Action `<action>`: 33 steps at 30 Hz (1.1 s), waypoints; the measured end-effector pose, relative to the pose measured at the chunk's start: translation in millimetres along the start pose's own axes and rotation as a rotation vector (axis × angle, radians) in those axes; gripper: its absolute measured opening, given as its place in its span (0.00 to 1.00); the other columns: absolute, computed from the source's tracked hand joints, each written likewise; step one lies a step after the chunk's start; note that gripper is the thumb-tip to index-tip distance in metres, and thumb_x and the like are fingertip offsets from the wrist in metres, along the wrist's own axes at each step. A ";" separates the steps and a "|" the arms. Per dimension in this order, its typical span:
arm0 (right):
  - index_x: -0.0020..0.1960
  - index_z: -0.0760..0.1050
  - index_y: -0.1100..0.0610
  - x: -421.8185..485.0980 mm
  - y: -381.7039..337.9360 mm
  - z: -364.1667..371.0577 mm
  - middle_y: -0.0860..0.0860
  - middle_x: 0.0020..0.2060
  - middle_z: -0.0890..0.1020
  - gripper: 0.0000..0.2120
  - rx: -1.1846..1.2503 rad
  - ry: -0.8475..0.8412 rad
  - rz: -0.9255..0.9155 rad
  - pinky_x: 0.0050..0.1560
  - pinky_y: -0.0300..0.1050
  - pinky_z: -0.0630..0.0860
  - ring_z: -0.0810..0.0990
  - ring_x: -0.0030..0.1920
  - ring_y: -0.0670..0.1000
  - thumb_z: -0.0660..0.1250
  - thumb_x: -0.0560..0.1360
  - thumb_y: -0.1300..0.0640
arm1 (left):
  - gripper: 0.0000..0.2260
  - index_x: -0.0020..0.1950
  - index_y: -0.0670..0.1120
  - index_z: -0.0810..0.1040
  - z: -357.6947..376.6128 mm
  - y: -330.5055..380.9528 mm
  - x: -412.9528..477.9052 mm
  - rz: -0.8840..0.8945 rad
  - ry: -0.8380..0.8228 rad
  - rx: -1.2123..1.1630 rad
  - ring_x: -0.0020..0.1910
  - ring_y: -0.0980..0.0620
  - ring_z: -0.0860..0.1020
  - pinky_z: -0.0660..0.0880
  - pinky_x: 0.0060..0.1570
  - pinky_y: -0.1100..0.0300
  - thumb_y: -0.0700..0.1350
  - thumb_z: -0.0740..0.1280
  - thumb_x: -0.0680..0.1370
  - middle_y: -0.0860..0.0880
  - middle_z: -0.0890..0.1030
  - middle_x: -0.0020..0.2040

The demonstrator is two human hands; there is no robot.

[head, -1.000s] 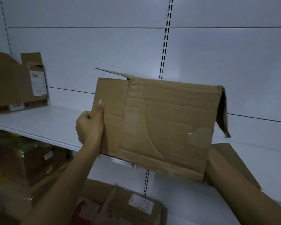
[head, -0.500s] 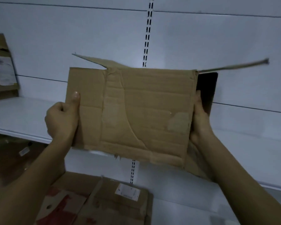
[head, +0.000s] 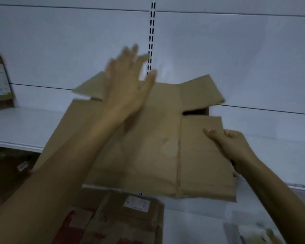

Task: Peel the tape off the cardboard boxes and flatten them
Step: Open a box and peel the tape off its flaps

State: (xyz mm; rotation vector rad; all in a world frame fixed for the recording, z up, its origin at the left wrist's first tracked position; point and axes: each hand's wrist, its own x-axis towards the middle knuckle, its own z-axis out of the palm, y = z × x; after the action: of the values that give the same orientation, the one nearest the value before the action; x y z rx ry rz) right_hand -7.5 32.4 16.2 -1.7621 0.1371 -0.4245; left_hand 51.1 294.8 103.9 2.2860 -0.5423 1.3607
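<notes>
Nearest, low in the view, a carton (head: pixel 123 226) with a white label lies below the shelf (head: pixel 16 127), and a red carton (head: pixel 72 224) is just beside it on the left. Above them both forearms reach forward.

The right hand (head: pixel 231 147) grips the box (head: pixel 148 155) at its right edge, thumb on the top face and fingers curled round the edge. The box is nearly flat. Its near edge juts out past the shelf front and its far end is over the shelf. A long crease runs front to back right of the middle, and a dark gap shows under the right panel near the far end. A pale patch (head: pixel 165 147) sits mid-face; blur hides whether it is tape.

Further on, the left hand (head: pixel 127 88) is spread wide with straight fingers, holding nothing, over the box's far left part. Motion blur hides whether it touches. A left flap (head: pixel 90 88) and a right flap (head: pixel 201 90) stick up at the far end.

Beyond, at the left edge, a far box (head: pixel 0 101) with a label stands on the shelf against the white wall (head: pixel 236 59). A slotted upright (head: pixel 152 32) runs up the wall.
</notes>
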 end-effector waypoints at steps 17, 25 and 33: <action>0.62 0.75 0.60 32.2 -17.4 28.6 0.53 0.55 0.82 0.37 -0.218 -0.218 0.152 0.48 0.45 0.78 0.82 0.52 0.53 0.74 0.64 0.36 | 0.28 0.74 0.56 0.66 69.1 7.8 -134.6 -0.189 -0.450 0.142 0.73 0.51 0.63 0.51 0.69 0.50 0.65 0.47 0.79 0.51 0.66 0.75; 0.40 0.84 0.57 35.3 -13.0 39.9 0.53 0.35 0.85 0.13 -0.114 -0.353 0.073 0.28 0.38 0.77 0.84 0.33 0.48 0.77 0.67 0.48 | 0.22 0.32 0.53 0.69 59.6 -1.4 -112.3 -0.326 -0.411 -0.001 0.48 0.44 0.77 0.67 0.56 0.48 0.59 0.50 0.81 0.52 0.77 0.37; 0.38 0.83 0.64 53.9 -23.4 21.8 0.57 0.33 0.83 0.14 -0.072 -0.321 -0.320 0.30 0.34 0.74 0.82 0.33 0.53 0.74 0.71 0.51 | 0.22 0.71 0.54 0.69 90.1 1.9 -58.2 -0.220 -0.289 0.055 0.71 0.48 0.64 0.60 0.66 0.47 0.61 0.55 0.80 0.50 0.66 0.74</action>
State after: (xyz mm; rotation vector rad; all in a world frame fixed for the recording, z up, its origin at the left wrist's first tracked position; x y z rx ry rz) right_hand 47.0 40.8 46.1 -1.9048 -0.3654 -0.3627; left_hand 89.4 251.2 13.7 2.5198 -0.3309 0.9602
